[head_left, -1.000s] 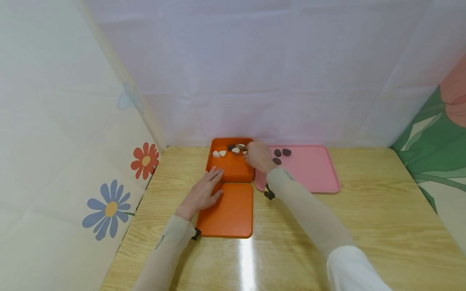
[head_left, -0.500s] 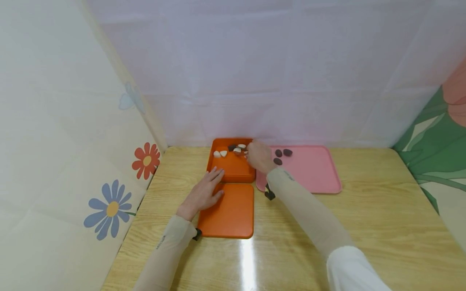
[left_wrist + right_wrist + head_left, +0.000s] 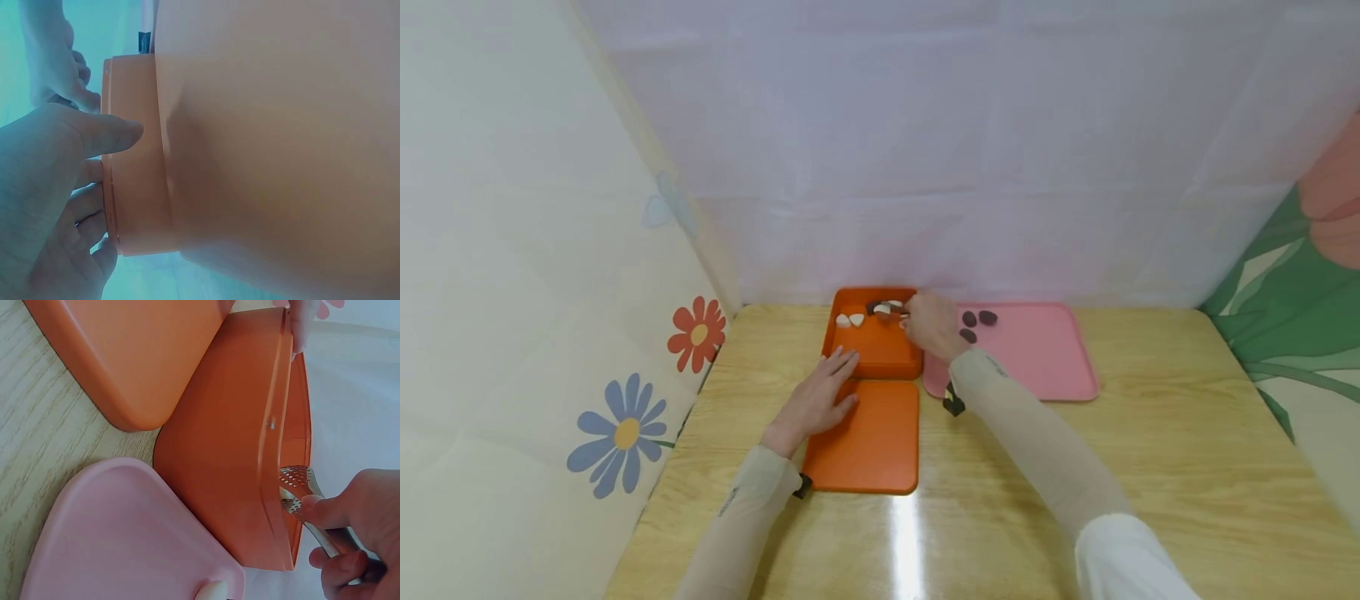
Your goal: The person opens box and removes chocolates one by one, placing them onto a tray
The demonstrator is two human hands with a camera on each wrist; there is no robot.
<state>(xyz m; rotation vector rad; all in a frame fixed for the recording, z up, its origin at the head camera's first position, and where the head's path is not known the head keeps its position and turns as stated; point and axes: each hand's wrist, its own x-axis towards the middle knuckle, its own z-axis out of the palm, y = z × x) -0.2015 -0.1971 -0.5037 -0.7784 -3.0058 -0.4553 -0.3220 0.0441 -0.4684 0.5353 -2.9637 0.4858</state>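
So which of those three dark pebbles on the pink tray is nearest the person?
The front pebble; the other two pebbles lie side by side farther back.

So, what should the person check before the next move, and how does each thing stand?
1. Perforated silver metal tongs in hand: ok, the right hand holds them.
2. Open orange box touched by the left hand: ok, fingers at its rim.
3. Flat orange lid off: ok, lying in front of the box.
4. Pink rectangular tray has bare space: ok, beside three dark stones.
5. Stone firmly between the tongs' tips: cannot tell.
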